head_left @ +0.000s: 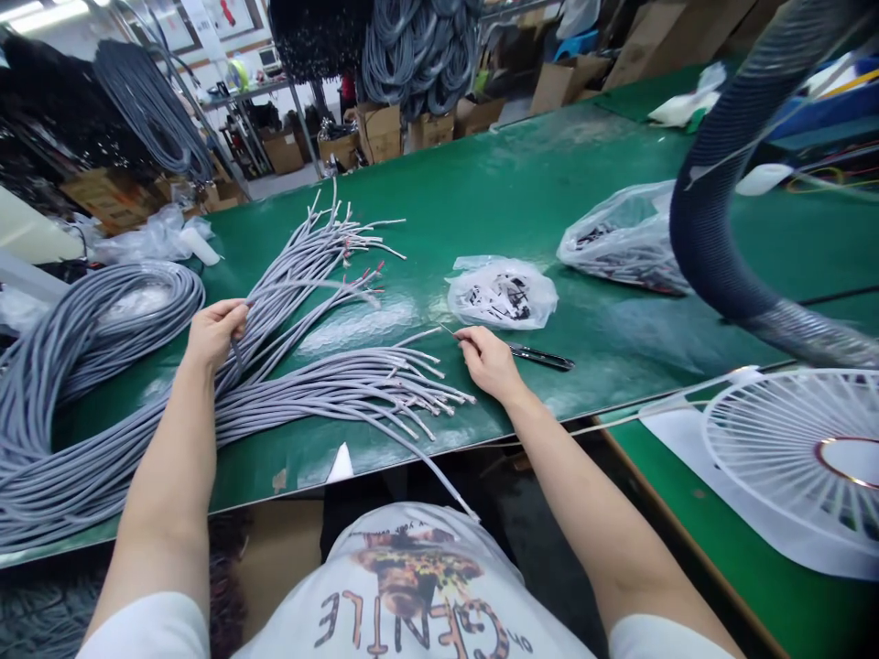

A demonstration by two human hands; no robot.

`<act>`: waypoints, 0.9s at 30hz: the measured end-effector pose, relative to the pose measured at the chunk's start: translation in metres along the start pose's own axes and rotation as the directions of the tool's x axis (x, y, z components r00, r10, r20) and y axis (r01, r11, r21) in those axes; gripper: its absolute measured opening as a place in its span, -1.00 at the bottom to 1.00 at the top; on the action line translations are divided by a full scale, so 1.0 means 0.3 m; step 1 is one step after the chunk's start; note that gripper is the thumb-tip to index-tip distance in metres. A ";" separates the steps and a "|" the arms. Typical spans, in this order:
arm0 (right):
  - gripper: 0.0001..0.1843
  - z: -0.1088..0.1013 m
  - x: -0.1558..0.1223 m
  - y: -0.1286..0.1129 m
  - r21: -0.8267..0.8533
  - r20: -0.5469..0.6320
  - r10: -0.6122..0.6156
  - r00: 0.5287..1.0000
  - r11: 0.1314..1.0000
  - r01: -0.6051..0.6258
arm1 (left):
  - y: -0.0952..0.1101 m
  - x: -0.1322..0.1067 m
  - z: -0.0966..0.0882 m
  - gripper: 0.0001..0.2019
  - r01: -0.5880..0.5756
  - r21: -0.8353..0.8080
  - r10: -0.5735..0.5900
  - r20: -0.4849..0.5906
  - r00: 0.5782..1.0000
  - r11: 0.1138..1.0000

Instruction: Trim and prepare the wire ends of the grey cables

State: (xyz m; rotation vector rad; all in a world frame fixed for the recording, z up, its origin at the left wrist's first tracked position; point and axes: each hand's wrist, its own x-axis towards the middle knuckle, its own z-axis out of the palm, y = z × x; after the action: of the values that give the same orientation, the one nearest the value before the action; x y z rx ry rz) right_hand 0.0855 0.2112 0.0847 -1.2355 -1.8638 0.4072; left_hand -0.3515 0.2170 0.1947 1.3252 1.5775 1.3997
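Observation:
My left hand point(214, 331) is closed around grey cables point(302, 275) where the upper bundle fans out toward the far side. My right hand point(486, 359) pinches the thin tip of one grey cable end point(432, 333) just above the lower bundle point(357, 389), whose stripped ends point right. Black-handled scissors point(542, 357) lie on the green table point(494, 192) right beside my right hand. A small plastic bag of dark small parts point(501, 293) sits just beyond that hand.
A big coil of grey cable point(82, 320) lies at the left. A second plastic bag point(618, 240) rests further right. A ribbed dark hose point(714, 183) arcs over the right side, above a white fan point(797, 458). Cardboard boxes and hanging cable coils fill the background.

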 end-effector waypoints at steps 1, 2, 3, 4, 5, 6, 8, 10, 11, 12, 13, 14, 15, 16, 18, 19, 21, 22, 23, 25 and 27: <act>-0.80 -0.001 -0.001 -0.001 0.004 0.003 -0.004 1.000 1.000 0.004 | 0.014 0.006 -0.001 -0.71 -0.013 -0.011 0.013 0.009 1.000 1.000; -0.80 -0.002 -0.001 -0.001 0.006 0.005 -0.006 1.000 1.000 0.006 | 0.033 0.009 0.003 -0.73 -0.031 -0.009 0.031 0.029 0.999 0.999; -0.80 -0.003 -0.002 -0.002 0.007 0.008 -0.007 1.000 1.000 0.007 | 0.057 0.009 0.011 -0.74 -0.055 0.002 0.055 0.062 0.997 0.998; -0.80 -0.003 -0.002 -0.002 0.007 0.010 -0.007 1.000 1.000 0.007 | 0.086 0.008 0.024 -0.75 -0.093 0.021 0.090 0.094 0.991 0.995; -0.80 -0.004 -0.002 -0.002 0.006 0.010 -0.007 1.000 1.000 0.007 | 0.117 0.005 0.042 -0.75 -0.135 0.053 0.127 0.129 0.983 0.989; -0.80 -0.004 -0.003 -0.002 0.006 0.007 -0.006 1.000 1.000 0.006 | 0.150 0.000 0.066 -0.73 -0.175 0.100 0.154 0.190 0.970 0.979; -0.80 -0.005 -0.002 -0.002 0.011 -0.002 -0.001 1.000 1.000 0.001 | 0.211 -0.011 0.126 -0.71 -0.263 0.191 0.193 0.320 0.927 0.946; -0.80 -0.005 -0.002 -0.003 0.022 -0.011 0.008 1.000 1.000 -0.008 | 0.259 -0.027 0.200 -0.69 -0.344 0.238 0.199 0.477 0.856 0.908; -0.80 -0.006 -0.001 -0.004 0.027 -0.013 0.015 1.000 1.000 -0.015 | 0.276 -0.036 0.239 -0.69 -0.393 0.257 0.196 0.558 0.806 0.883; -0.81 -0.006 -0.001 -0.006 0.030 -0.013 0.025 1.000 0.999 -0.024 | 0.289 -0.045 0.279 -0.69 -0.440 0.280 0.180 0.634 0.752 0.853; -0.81 -0.007 -0.001 -0.008 0.031 -0.012 0.036 0.999 0.999 -0.035 | 0.296 -0.056 0.317 -0.69 -0.484 0.292 0.158 0.703 0.694 0.825; -0.82 -0.007 -0.001 -0.010 0.033 -0.011 0.047 0.999 0.998 -0.047 | 0.298 -0.068 0.355 -0.70 -0.517 0.288 0.150 0.745 0.650 0.806; -0.83 -0.008 -0.002 -0.012 0.035 -0.012 0.058 0.998 0.998 -0.057 | 0.296 -0.080 0.390 -0.70 -0.538 0.275 0.140 0.783 0.607 0.797; -0.84 -0.008 -0.003 -0.014 0.038 -0.016 0.068 0.998 0.997 -0.068 | 0.288 -0.093 0.423 -0.71 -0.541 0.253 0.134 0.806 0.576 0.802; -0.86 -0.009 -0.007 -0.017 0.045 -0.027 0.087 0.996 0.995 -0.086 | 0.259 -0.119 0.480 -0.73 -0.480 0.196 0.106 0.840 0.532 0.855; -0.86 -0.009 -0.009 -0.018 0.046 -0.032 0.095 0.995 0.995 -0.094 | 0.237 -0.131 0.504 -0.73 -0.403 0.158 0.079 0.855 0.513 0.902; -0.85 -0.010 -0.013 -0.019 0.041 -0.034 0.106 0.994 0.994 -0.105 | 0.186 -0.149 0.541 -0.67 -0.139 0.050 0.022 0.880 0.474 0.989; -0.85 -0.010 -0.014 -0.020 0.036 -0.030 0.108 0.994 0.994 -0.107 | 0.158 -0.156 0.555 -0.64 0.034 -0.025 0.006 0.881 0.473 0.999; -0.85 -0.010 -0.014 -0.020 0.030 -0.026 0.109 0.994 0.994 -0.108 | 0.131 -0.160 0.564 -0.62 0.205 -0.114 -0.002 0.871 0.492 0.972; -0.85 -0.011 -0.014 -0.023 0.021 -0.021 0.109 0.994 0.994 -0.108 | 0.084 -0.162 0.573 -0.66 0.447 -0.297 -0.016 0.819 0.574 0.844; -0.85 -0.011 -0.012 -0.027 0.017 -0.018 0.108 0.994 0.994 -0.108 | 0.055 -0.159 0.572 -0.74 0.551 -0.421 -0.037 0.770 0.637 0.720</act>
State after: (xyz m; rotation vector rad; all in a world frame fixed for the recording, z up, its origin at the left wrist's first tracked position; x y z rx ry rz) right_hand 0.0840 0.2038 0.0903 -1.3284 -1.7792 0.4663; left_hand -0.1754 0.2248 0.1641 0.9157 0.6379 0.8599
